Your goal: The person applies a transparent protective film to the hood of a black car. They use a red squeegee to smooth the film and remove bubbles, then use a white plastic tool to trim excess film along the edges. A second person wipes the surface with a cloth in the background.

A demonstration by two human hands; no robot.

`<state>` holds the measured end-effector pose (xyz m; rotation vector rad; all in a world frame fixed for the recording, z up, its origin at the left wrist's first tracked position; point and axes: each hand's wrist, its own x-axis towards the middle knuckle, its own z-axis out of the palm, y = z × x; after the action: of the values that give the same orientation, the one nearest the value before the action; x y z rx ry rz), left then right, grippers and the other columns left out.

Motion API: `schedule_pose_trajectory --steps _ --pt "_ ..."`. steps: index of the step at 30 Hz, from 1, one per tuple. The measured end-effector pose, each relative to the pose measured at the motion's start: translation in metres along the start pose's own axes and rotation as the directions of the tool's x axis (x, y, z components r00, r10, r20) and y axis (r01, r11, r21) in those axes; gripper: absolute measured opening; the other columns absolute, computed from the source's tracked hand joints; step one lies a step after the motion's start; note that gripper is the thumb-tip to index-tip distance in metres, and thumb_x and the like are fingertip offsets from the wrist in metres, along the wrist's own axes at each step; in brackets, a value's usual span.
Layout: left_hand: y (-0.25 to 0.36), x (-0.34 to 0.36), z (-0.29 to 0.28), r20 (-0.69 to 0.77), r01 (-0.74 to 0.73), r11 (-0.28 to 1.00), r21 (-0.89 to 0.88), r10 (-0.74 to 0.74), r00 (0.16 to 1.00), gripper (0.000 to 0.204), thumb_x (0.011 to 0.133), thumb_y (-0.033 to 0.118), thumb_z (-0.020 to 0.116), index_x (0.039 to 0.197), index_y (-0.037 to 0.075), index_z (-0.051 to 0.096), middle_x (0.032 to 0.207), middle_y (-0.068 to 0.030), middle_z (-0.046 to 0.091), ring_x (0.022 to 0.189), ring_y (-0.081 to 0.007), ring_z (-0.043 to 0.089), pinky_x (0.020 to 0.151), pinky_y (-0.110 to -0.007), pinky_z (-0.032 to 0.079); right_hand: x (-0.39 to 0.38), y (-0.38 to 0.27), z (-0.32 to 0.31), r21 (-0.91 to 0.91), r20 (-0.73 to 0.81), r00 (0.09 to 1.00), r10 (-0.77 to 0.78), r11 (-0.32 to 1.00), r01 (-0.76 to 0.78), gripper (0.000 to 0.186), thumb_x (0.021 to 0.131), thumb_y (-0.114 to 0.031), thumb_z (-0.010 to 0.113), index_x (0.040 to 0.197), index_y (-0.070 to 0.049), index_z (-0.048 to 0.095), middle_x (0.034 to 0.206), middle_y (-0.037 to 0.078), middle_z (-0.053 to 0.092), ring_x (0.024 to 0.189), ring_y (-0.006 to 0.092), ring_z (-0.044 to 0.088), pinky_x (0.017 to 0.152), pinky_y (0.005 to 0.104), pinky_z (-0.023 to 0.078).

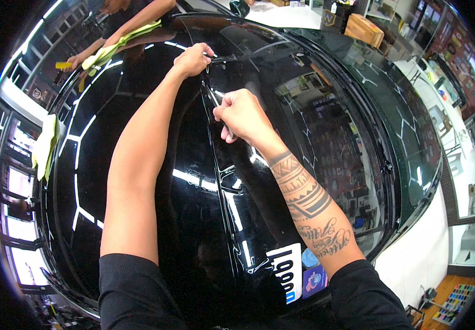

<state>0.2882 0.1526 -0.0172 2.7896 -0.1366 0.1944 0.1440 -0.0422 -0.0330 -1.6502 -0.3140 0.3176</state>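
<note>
A glossy black car panel (188, 137) fills the middle of the view. A loose, wrinkled strip of shiny film (221, 181) runs along it from the far side toward me. My left hand (193, 59) is closed in a pinch at the strip's far end, where a small pale tip shows at the fingers. Nearer to me and to the right, my right hand (243, 114) is closed around a slim tool (232, 133); a thin silvery bit shows by the thumb, beside the strip. The fingers hide most of this tool, so I cannot make out its kind.
At the far left a co-worker's arm (138, 21) reaches over the panel with a yellow squeegee-like piece (63, 65). Yellow-green cloths (46, 147) lie along the left edge. Stickers (315, 278) sit below my right forearm. Dark car glass (397, 121) curves away right; a cardboard box (364, 30) stands behind.
</note>
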Motion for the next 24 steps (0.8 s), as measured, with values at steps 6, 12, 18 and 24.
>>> schedule_pose_trajectory --steps 6,12,18,24 --pt "0.001 0.003 0.002 0.005 0.055 0.995 0.084 -0.056 0.998 0.029 0.085 0.022 0.063 0.113 0.016 0.066 0.112 -0.011 0.068 0.111 -0.0282 0.062 0.094 -0.041 0.047 -0.015 0.0 0.0 0.013 -0.015 1.0 -0.011 1.0 0.011 0.022 0.081 -0.003 0.053 0.062 0.006 0.057 0.053 0.018 0.061 0.042 0.0216 0.063 0.039 0.0322 0.052" --pt "-0.003 0.008 0.005 -0.013 0.075 0.992 0.101 -0.074 0.997 0.03 0.085 0.024 0.063 0.114 0.018 0.066 0.114 -0.0102 0.068 0.112 -0.0284 0.062 0.094 -0.041 0.047 -0.031 -0.005 0.001 -0.041 -0.012 0.999 0.041 0.998 -0.041 0.019 0.085 -0.005 0.06 0.069 0.004 0.059 0.053 0.011 0.06 0.043 0.0159 0.061 0.037 0.026 0.048" --pt "-0.005 0.014 0.01 -0.02 0.091 0.993 0.077 -0.089 0.996 0.031 0.084 0.024 0.063 0.114 0.017 0.066 0.115 -0.0102 0.068 0.112 -0.0288 0.062 0.095 -0.042 0.047 -0.049 -0.007 0.001 -0.054 -0.017 0.999 0.051 0.997 -0.052 0.019 0.085 -0.006 0.061 0.069 0.005 0.058 0.052 0.011 0.06 0.043 0.0154 0.061 0.038 0.0259 0.048" --pt "-0.02 0.029 0.016 -0.025 0.081 0.996 0.046 -0.08 0.996 0.031 0.083 0.023 0.062 0.113 0.017 0.067 0.116 -0.0114 0.067 0.112 -0.0292 0.062 0.094 -0.042 0.047 -0.066 -0.006 0.004 -0.022 -0.022 0.998 0.06 0.998 -0.06 0.02 0.086 -0.006 0.061 0.069 0.005 0.058 0.052 0.011 0.059 0.042 0.0148 0.061 0.037 0.0259 0.048"
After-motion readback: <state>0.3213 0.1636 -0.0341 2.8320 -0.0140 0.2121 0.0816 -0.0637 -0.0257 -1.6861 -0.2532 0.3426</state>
